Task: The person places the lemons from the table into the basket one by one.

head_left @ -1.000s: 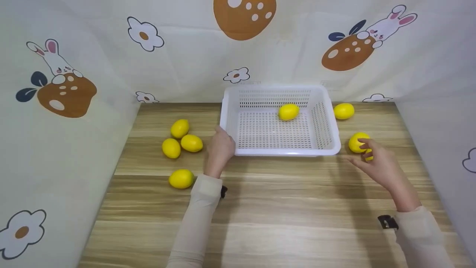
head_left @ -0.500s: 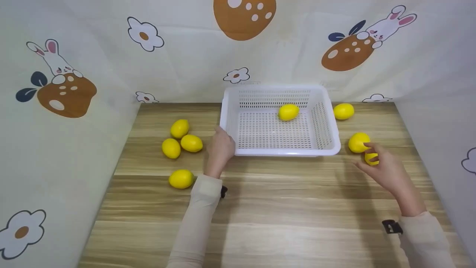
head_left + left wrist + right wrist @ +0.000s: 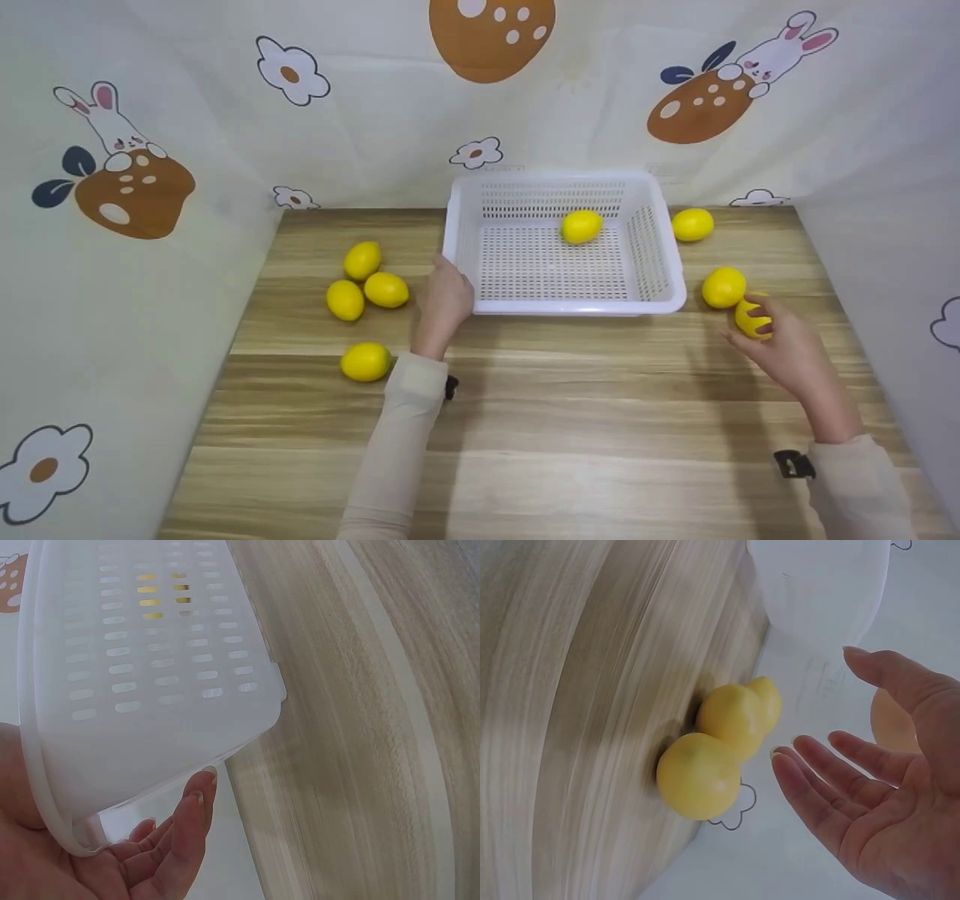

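Observation:
A white plastic basket (image 3: 570, 307) with slotted walls stands on the wooden table, one lemon (image 3: 581, 226) inside it. My left hand (image 3: 446, 296) grips its left end; in the left wrist view the thumb side lies at the basket's rim (image 3: 34, 735) and the fingers (image 3: 187, 829) curl beneath it. Over at the right, my right hand (image 3: 791, 349) hovers beside the nearest lemon (image 3: 750, 319), its fingers overlapping it in the head view. The right wrist view has that hand's fingers spread and loosely bent, apart from the closest lemon (image 3: 699, 776), with nothing in them.
Two more lemons lie right of the basket, one mid-table (image 3: 724, 287) and one at the back (image 3: 692, 224). Left of the left hand lie several lemons, a cluster and a separate lemon (image 3: 365, 361). A printed cloth (image 3: 390, 135) walls the table's back and sides.
My right hand has drawn back a little, right and toward the front, from over the middle lemon to beside the nearest one. The left hand and the basket stay put.

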A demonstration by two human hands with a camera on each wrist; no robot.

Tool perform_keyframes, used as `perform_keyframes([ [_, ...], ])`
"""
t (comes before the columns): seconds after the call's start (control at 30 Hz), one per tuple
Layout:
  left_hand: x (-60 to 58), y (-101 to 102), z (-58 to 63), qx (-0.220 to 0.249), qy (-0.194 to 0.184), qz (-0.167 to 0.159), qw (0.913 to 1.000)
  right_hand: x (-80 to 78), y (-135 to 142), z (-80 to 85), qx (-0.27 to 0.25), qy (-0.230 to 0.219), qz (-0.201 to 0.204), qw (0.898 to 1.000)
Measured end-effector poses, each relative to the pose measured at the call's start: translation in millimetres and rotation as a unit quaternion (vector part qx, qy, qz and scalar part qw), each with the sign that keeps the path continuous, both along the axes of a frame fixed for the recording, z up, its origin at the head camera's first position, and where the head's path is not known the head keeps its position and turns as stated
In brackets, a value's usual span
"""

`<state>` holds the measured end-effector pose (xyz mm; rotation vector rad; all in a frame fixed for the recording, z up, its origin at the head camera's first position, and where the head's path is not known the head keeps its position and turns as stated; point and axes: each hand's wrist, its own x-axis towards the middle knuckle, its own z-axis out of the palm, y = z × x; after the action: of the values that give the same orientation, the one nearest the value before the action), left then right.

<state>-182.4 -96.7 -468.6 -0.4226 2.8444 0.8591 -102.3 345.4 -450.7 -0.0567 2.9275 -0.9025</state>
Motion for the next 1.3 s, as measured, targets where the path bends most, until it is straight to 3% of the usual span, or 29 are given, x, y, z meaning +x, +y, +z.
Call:
perform_keyframes([
  [0.43,0.2,-0.6,-0.9,-0.002,-0.003,-0.002,1.0000,3.1,12.4,-9.4,0.013,0.033,-0.010,0.999],
  [1.1,0.4,0.0,-1.7,-0.006,-0.001,0.003,1.0000,-7.4,25.3,-15.1,0.040,-0.018,-0.059,0.997],
  [1.3,0.3,-0.5,-1.3,-0.004,-0.001,0.005,1.0000,-8.2,28.8,-17.2,0.043,-0.011,-0.068,0.997],
])
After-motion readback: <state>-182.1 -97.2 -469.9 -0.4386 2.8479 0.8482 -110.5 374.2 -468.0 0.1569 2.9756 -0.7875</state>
